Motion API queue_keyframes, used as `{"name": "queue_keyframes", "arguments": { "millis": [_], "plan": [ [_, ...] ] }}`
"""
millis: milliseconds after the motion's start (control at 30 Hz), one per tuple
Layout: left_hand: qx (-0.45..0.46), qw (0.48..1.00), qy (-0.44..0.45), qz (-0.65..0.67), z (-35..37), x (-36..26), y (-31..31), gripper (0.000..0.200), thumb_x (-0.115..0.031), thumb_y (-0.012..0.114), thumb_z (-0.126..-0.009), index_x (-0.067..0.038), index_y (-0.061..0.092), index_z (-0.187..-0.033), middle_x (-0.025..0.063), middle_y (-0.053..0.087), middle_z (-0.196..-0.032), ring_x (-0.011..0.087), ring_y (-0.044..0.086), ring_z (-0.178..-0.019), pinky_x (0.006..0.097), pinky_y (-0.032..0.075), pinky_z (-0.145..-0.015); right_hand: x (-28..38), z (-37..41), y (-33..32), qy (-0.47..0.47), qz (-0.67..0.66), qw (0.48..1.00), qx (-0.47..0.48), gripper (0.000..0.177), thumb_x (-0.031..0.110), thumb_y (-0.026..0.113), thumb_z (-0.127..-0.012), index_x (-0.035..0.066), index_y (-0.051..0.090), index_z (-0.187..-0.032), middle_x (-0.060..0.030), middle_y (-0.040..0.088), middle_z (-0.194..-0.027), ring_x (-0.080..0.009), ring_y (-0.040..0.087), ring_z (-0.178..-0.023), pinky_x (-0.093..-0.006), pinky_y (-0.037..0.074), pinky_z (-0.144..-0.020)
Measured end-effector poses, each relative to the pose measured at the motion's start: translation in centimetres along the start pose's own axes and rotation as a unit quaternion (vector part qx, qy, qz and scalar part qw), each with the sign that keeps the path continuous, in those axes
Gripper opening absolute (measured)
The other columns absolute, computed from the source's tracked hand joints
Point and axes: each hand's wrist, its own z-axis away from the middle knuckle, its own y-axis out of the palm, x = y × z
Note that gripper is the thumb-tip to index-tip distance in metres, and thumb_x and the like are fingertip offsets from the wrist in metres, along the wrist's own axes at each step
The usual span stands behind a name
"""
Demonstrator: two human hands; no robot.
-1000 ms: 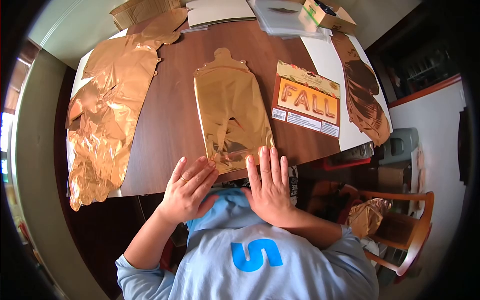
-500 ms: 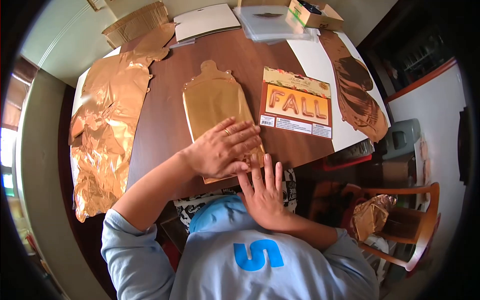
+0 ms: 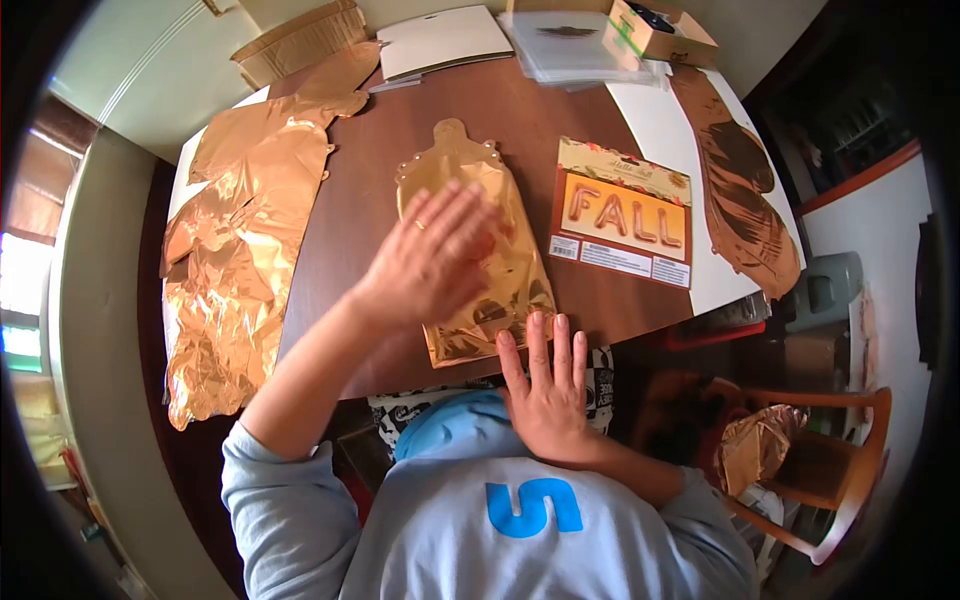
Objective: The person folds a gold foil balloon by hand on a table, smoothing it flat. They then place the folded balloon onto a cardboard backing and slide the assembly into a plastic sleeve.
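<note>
A flat, folded gold foil piece (image 3: 515,260) lies lengthwise on the brown table (image 3: 345,215), its rounded tab pointing away from me. Over its middle is my left hand (image 3: 430,255), palm down and blurred by motion, with its fingers stretched out and a ring on one. Whether it touches the foil I cannot tell. My right hand (image 3: 547,385) has its fingers spread, the tips at the foil's near right corner by the table edge. Neither hand grips anything. To the right lies a printed "FALL" package (image 3: 625,215).
Crinkled gold foil (image 3: 235,260) covers the table's left side, and more foil (image 3: 735,180) lies at the right. Along the back are cardboard (image 3: 300,42), a white board (image 3: 445,42), clear sheets (image 3: 575,50) and a box (image 3: 665,32). A wooden chair (image 3: 845,470) holds foil.
My left hand has lifted or slid away from my right hand, toward the foil's upper part. My right hand's fingers still rest at the near edge. The whole view has shifted slightly.
</note>
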Motion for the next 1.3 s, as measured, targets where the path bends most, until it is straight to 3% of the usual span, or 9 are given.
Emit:
{"name": "queue_keyframes", "arguments": {
  "millis": [33,133,233,533,700,1000,1300],
  "plan": [
    [-0.011,0.999,0.019,0.026,1.0,-1.7,-0.2,0.077,-0.039,0.066,-0.09,-0.004,0.036,-0.151,0.0188,0.031,-0.159,0.0362,0.028,-0.148,0.0517,0.02,-0.12,0.0,0.0,-0.1,-0.001,-0.004,1.0,0.004,0.065,0.016,0.05,-0.094,0.007,0.028,-0.155,-0.0305,0.029,-0.155,-0.0538,0.028,-0.142,-0.0648,0.017,-0.116],
    [0.097,0.995,0.005,0.038,4.5,-6.3,-1.1,0.082,-0.054,0.053,-0.094,-0.003,0.03,-0.154,0.0193,0.028,-0.16,0.0338,0.026,-0.149,0.0493,0.015,-0.122,-0.2,-0.1,-0.5,-0.003,-0.005,1.0,0.023,0.063,0.017,0.05,-0.095,0.007,0.03,-0.153,-0.0315,0.028,-0.155,-0.0539,0.026,-0.142,-0.0646,0.017,-0.116],
    [0.151,0.988,-0.034,0.02,7.4,-8.0,-1.1,0.083,-0.058,0.049,-0.094,-0.003,0.031,-0.154,0.019,0.029,-0.16,0.0334,0.026,-0.149,0.05,0.015,-0.122,-0.3,-0.2,-1.0,-0.017,0.004,0.999,0.027,0.064,0.018,0.052,-0.094,0.007,0.032,-0.153,-0.0325,0.028,-0.154,-0.0547,0.026,-0.142,-0.0641,0.018,-0.116],
    [0.126,0.991,-0.052,0.008,9.0,-8.1,-1.4,0.086,-0.058,0.054,-0.089,-0.005,0.032,-0.153,0.0176,0.031,-0.159,0.0334,0.029,-0.148,0.0505,0.02,-0.121,-0.1,-0.5,-2.6,-0.011,-0.067,0.996,0.05,0.092,0.032,0.077,-0.078,0.007,0.031,-0.154,-0.0312,0.025,-0.156,-0.0516,0.02,-0.145,-0.0632,0.017,-0.117],
    [0.136,0.989,-0.05,-0.003,9.3,-8.0,-0.8,0.086,-0.062,0.053,-0.09,-0.007,0.034,-0.153,0.0174,0.031,-0.159,0.0332,0.026,-0.149,0.0507,0.017,-0.122,0.3,-1.6,-2.5,-0.117,-0.06,0.991,0.03,0.096,0.041,0.076,-0.08,0.009,0.028,-0.156,-0.0301,0.022,-0.157,-0.0505,0.022,-0.144,-0.0655,0.02,-0.115],
    [0.142,0.989,-0.044,0.013,9.5,-7.8,-1.5,0.086,-0.065,0.048,-0.092,-0.006,0.033,-0.153,0.0206,0.029,-0.159,0.0353,0.026,-0.149,0.0515,0.017,-0.122,-0.3,-1.4,-1.4,-0.133,-0.055,0.989,0.04,0.103,0.045,0.076,-0.077,0.011,0.021,-0.158,-0.0315,0.022,-0.156,-0.0521,0.022,-0.144,-0.0708,0.019,-0.112],
    [0.185,0.982,-0.004,0.022,10.2,-6.4,-2.8,0.078,-0.062,0.051,-0.091,-0.017,0.037,-0.153,0.0213,0.028,-0.159,0.0367,0.028,-0.148,0.0531,0.021,-0.12,-0.4,-1.2,-1.0,-0.125,-0.064,0.989,0.056,0.104,0.046,0.077,-0.076,0.005,0.024,-0.155,-0.0325,0.02,-0.157,-0.0516,0.02,-0.145,-0.0715,0.017,-0.112]
  ]
}}
